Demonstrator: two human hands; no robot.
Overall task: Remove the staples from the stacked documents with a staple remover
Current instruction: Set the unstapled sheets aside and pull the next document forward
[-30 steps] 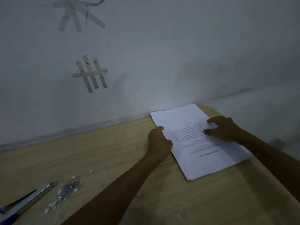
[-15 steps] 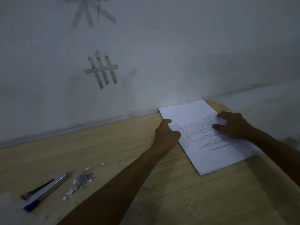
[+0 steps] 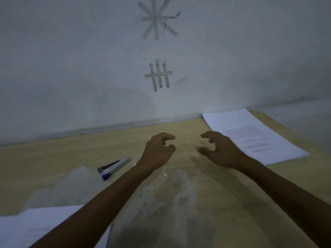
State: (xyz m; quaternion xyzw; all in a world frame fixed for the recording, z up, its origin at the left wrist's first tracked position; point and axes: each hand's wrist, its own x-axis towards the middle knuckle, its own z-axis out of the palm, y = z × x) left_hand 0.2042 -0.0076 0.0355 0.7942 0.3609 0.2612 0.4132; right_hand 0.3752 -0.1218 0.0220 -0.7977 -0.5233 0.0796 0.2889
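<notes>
Woodgrain table (image 3: 232, 203), flat paper stack (image 3: 250, 133), metal staple remover (image 3: 114, 166)

Bare table (image 3: 188, 126) lies open between the left hand (image 3: 157, 151) and the right hand (image 3: 220, 149), running toward 12 o'clock until the wall (image 3: 89, 77) closes it. A paper stack (image 3: 250, 136) blocks 2 o'clock, a metal tool (image 3: 113, 166) lies at 9 o'clock, and another paper pile (image 3: 26, 228) covers 7 o'clock.
</notes>
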